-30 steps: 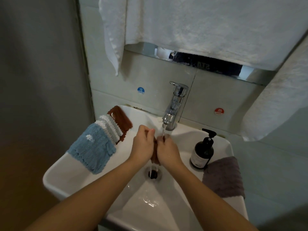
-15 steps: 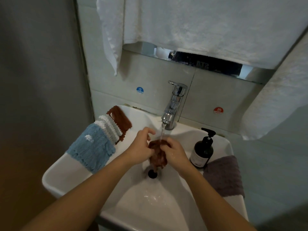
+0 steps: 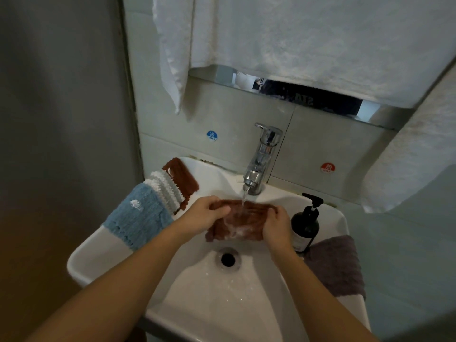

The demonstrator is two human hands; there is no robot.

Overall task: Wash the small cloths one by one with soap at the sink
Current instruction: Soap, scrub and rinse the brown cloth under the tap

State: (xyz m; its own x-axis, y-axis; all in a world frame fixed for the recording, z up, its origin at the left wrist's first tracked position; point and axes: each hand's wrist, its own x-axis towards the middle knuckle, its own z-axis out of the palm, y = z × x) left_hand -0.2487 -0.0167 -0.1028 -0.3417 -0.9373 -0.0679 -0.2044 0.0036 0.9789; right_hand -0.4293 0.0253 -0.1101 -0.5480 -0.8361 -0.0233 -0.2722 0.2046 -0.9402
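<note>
Brown cloth (image 3: 238,223) spread over sink (image 3: 222,304).

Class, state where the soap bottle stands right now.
In the head view, the soap bottle stands on the sink rim, right of the tap, beside the grey cloth.

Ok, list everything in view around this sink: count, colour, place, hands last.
brown ribbed cloth: one, brown, spread under the water stream, soapy
chrome tap: one, silver, back of basin, running
white ceramic sink: one, white, centre
drain hole: one, dark, basin bottom
blue fluffy cloth: one, blue, left rim
white ribbed cloth: one, white, left rim behind the blue
second brown cloth: one, brown, back left rim
grey cloth: one, grey-purple, right rim
dark pump soap bottle: one, black, right rim
white hanging towels: at least two, white, above
cold sticker: one, blue, wall
hot sticker: one, red, wall
left hand: grips cloth's left edge
right hand: grips cloth's right edge
</note>
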